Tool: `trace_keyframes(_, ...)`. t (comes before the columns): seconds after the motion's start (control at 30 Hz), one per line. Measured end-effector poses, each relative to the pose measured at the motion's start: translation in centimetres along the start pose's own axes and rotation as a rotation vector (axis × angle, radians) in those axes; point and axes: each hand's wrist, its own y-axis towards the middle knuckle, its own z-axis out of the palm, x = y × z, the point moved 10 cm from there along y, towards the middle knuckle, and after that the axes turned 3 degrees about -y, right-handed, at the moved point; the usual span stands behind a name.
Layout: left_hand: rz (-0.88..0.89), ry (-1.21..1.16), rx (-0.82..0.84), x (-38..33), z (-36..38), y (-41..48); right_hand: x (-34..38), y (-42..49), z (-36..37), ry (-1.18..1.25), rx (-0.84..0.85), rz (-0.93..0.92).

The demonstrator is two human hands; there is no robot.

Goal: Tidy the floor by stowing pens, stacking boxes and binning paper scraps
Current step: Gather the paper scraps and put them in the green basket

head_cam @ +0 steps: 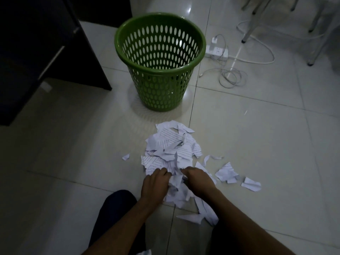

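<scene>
The step in hand was the binning of paper. The left hand [155, 183] and right hand [199, 179] worked at the near edge of the paper scraps [171, 146] heaped on the floor [257, 126], fingers curled into the sheets and gripping a wad bunched between them. The green bin [160, 89] stood upright just beyond the heap with no paper visible inside, so the next move probably called for a firm two-handed lift and a short carry forward over the rim, leaving the stray pieces [251, 184] on the right for another pass.
</scene>
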Motion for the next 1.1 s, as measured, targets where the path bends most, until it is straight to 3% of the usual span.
trace_keyframes(0.43, -0.041, 0.05, 0.037, -1.4, -4.1, -1.5, 4.0, -2.9, -4.8, -0.01, 0.006, -0.063)
trace_keyframes(0.87, -0.078, -0.115, -0.052, -2.0, -8.8, 0.9, 5.3, -3.1, -10.9, 0.093, -0.197, -0.061)
trace_keyframes(1.1, 0.038, 0.023, -0.258, -4.0, -16.0, 4.2, 6.1, -2.2, -18.2, 0.089, -0.362, -0.098)
